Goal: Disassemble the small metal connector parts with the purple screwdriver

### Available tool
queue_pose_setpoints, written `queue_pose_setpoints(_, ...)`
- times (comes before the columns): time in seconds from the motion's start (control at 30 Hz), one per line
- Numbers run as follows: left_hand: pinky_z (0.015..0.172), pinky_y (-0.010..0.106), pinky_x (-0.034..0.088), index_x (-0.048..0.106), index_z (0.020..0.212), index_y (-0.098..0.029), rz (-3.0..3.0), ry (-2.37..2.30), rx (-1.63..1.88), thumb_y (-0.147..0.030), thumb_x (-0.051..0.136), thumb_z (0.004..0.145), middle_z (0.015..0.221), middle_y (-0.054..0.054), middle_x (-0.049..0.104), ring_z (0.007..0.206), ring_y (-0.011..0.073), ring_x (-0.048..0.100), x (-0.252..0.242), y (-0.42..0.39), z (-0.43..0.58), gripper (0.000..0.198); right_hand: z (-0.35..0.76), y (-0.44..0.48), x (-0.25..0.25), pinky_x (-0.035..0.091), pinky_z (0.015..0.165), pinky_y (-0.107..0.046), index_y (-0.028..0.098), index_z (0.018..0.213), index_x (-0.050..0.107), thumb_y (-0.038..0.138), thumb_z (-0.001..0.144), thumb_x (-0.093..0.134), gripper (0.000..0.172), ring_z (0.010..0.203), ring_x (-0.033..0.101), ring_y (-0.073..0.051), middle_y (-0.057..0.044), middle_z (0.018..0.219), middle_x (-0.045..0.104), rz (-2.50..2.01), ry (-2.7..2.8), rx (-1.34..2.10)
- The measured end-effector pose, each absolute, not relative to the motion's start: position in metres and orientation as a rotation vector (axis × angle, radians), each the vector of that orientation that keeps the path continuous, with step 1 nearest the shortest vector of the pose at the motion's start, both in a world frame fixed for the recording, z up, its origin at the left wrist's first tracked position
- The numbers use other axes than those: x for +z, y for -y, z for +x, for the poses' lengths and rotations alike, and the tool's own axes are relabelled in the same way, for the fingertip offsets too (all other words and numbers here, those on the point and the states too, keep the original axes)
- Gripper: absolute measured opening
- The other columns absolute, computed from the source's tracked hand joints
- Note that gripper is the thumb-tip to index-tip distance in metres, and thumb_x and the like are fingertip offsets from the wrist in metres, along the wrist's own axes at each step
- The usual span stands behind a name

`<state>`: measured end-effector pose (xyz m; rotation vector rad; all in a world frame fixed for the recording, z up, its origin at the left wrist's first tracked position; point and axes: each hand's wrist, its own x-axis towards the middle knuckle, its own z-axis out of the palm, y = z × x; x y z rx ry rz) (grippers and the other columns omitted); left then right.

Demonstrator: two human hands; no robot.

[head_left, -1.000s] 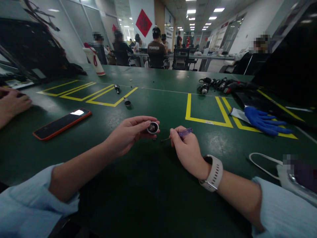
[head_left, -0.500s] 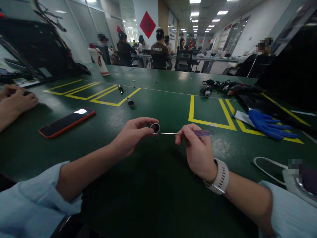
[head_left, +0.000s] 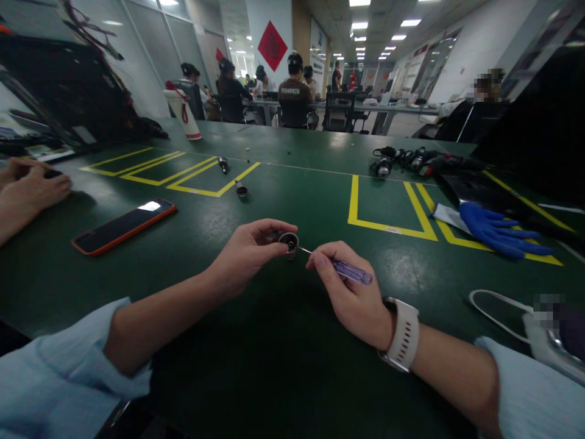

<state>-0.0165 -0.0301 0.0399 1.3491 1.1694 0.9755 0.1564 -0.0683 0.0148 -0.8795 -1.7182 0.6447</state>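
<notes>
Pinched in my left hand [head_left: 249, 253] is a small round metal cup-shaped part [head_left: 289, 239], its dark open side facing me. My right hand [head_left: 350, 292] grips a screwdriver [head_left: 351, 271] with a clear purple handle and a thin metal shaft. The shaft points left, and its tip is at the rim of the round part; I cannot tell whether it touches inside. Tiny dark pieces [head_left: 291, 258] show just under the round part. Beyond my hands, two small metal parts lie on the green table, one [head_left: 241, 189] nearer and one [head_left: 222, 164] farther.
An orange-cased phone [head_left: 125, 225] lies at left, near another person's hands [head_left: 34, 189]. A white tumbler [head_left: 183, 114] stands at the back left. Right of me are a blue glove [head_left: 498, 228], black cabled devices [head_left: 382, 166] and a white cord [head_left: 496, 294]. Yellow tape marks the table.
The screwdriver has swung from nearly level to slanting, its handle now lower and toward me. The round part has turned, showing more of its inside.
</notes>
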Motion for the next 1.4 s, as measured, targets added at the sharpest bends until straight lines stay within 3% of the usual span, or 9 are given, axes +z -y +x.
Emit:
queue_pose_setpoints(0.47,0.074,0.03,0.054,0.065,0.081,-0.014,1.355,-1.172,1.021,-0.011,0.067,0.063,0.09,0.003,0.071,0.075,0.0155,0.067,0.0417,0.0331,-0.0128,0.018,0.1547,0.0718,0.0128,0.041,0.065,-0.029,0.016,0.081,0.056,0.017,0.09,0.048,0.012,0.069,0.052,-0.013,-0.001,0.073,0.057,-0.837,1.845,0.548)
queue_pose_setpoints(1.4,0.071,0.028,0.056,0.067,0.08,-0.014,1.381,-1.199,1.042,-0.009,0.067,0.064,0.095,0.004,0.071,0.077,0.0154,0.068,0.0397,0.0344,-0.0124,0.017,0.1537,0.0764,0.0117,0.041,0.065,-0.031,0.016,0.082,0.054,0.016,0.089,0.047,0.01,0.069,0.05,-0.014,-0.002,0.074,0.055,-0.865,1.898,0.49)
